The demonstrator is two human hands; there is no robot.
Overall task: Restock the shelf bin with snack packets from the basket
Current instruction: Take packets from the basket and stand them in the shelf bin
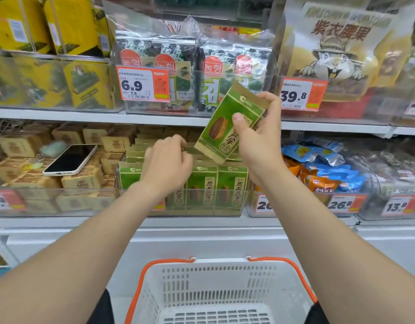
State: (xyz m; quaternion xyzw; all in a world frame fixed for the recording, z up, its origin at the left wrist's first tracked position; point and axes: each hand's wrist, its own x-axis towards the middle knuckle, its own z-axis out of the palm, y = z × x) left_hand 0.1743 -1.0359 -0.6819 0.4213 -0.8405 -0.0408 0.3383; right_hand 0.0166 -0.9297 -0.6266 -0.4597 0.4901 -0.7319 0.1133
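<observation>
— While the white basket (220, 261) with orange handles sits nearest, low at centre between both forearms, where is the packet?
— Farther in, the right hand (260, 141) grips a green snack packet (225, 127), thumb on its front and fingers behind. It is tilted above the clear shelf bin (244, 204).
— And the left hand (166, 164)?
— Bent over the tops of the green packets (201, 185) standing in that bin (fingertips hidden, so I cannot tell whether it pinches one).
— Anything beside?
— A phone (70, 160) lies on tan packets (84, 181) to the left; seaweed packs (178, 66) stand on the far upper shelf.
</observation>
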